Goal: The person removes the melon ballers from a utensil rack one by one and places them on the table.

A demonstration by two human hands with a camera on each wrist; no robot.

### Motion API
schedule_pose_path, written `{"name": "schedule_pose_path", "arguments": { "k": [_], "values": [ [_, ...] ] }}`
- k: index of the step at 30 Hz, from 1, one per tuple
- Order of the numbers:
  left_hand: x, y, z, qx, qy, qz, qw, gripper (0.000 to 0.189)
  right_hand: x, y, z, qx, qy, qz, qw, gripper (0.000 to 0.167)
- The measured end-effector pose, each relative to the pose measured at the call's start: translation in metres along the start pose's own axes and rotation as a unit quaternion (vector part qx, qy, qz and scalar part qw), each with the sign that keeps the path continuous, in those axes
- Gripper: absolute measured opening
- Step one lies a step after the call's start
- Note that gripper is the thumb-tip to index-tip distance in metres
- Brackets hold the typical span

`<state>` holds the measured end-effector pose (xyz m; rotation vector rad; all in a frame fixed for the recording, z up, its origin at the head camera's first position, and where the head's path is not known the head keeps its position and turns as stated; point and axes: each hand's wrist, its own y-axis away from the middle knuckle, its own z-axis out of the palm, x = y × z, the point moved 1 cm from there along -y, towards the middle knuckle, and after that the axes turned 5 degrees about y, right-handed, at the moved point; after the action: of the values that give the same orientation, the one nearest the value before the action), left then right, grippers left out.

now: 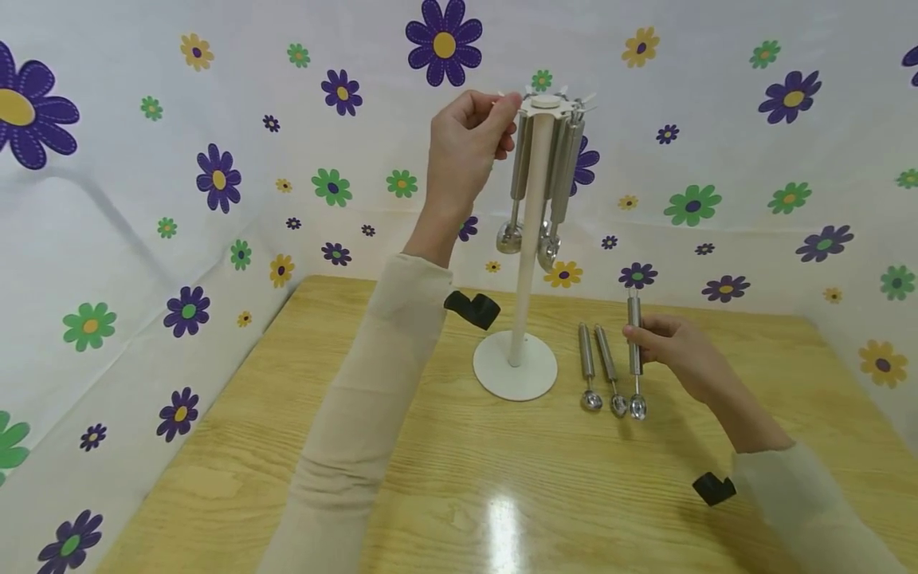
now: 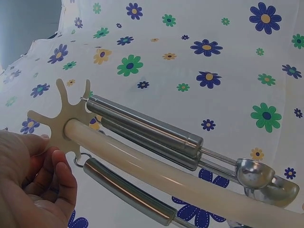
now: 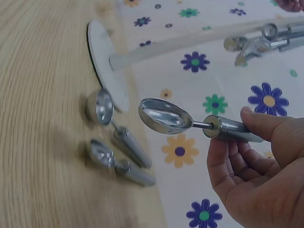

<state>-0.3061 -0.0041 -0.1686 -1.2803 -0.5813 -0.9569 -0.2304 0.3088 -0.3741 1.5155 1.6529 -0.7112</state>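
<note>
1. Right grip (image 1: 674, 351) pinches the handle of an oval-bowled metal scoop (image 3: 164, 116), its bowl held below the grip, above the table (image 1: 430, 494).
2. Left grip (image 1: 466, 139) pinches the hooked top of a cream rack (image 1: 527, 267), just beside the hanging scoops (image 1: 571, 167).
3. The held scoop looks light, stiff and sturdy, its polish probably slippery; the thick handle should hold better than the thin neck.
4. Two loose scoops (image 1: 586, 355) lie left of the right grip.
5. Fingers cover the handle's far end in the right wrist view; overlap makes the hanging set hard to count.
</note>
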Motion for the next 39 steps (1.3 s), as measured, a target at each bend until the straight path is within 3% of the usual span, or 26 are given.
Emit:
{"name": "schedule_pose_path", "arguments": {
  "k": [14, 21, 27, 39],
  "values": [
    [0.0, -0.001, 0.001, -0.002, -0.011, 0.0, 0.9999, 0.011, 0.038, -0.003, -0.017, -0.007, 0.027, 0.031, 0.9991, 0.057],
    [0.0, -0.001, 0.001, 0.002, -0.006, -0.004, 1.0, 0.011, 0.042, -0.007, -0.015, -0.01, 0.013, 0.046, 0.9988, 0.067],
    [-0.001, 0.0, 0.001, 0.001, -0.005, -0.004, 1.0, 0.011, 0.048, -0.016, -0.01, -0.013, -0.009, 0.053, 0.9985, 0.066],
    [0.0, 0.0, 0.001, -0.001, -0.006, -0.001, 1.0, 0.011, 0.052, -0.025, -0.004, -0.007, 0.007, 0.063, 0.9979, 0.065]
  ]
}}
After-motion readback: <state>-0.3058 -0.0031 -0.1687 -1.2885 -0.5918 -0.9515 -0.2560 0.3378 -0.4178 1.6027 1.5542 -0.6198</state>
